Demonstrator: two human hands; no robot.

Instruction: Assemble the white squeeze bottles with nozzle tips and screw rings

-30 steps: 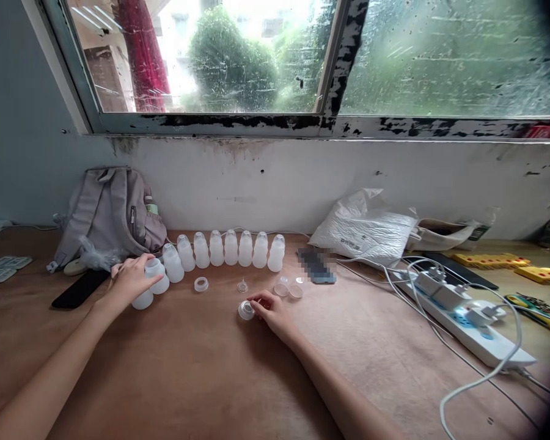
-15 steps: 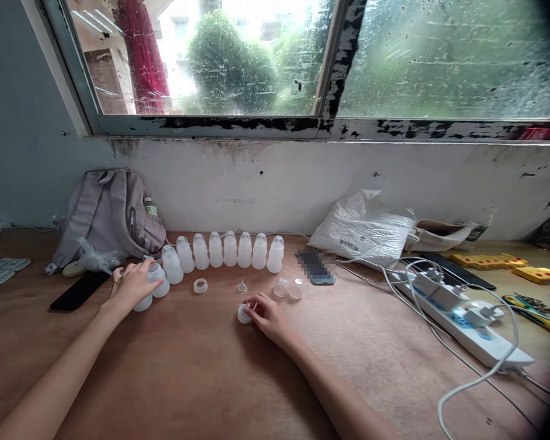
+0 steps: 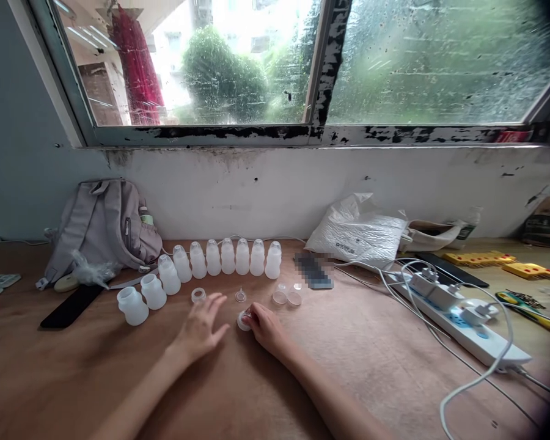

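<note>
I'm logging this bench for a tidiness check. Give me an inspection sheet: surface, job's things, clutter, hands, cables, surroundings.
Surface: brown wooden table, scuffed.
Job's things: row of white bottles along the wall; two uncapped bottles at its left end; loose ring; small cap; clear lids.
Clutter: grey backpack, black phone, white plastic bag, yellow blocks.
Hands: left hand open, flat above the table, holding nothing; right hand pinching the small cap.
Cables: power strip with plugs; white cables trailing.
Surroundings: rain-spotted window, peeling frame.
</note>
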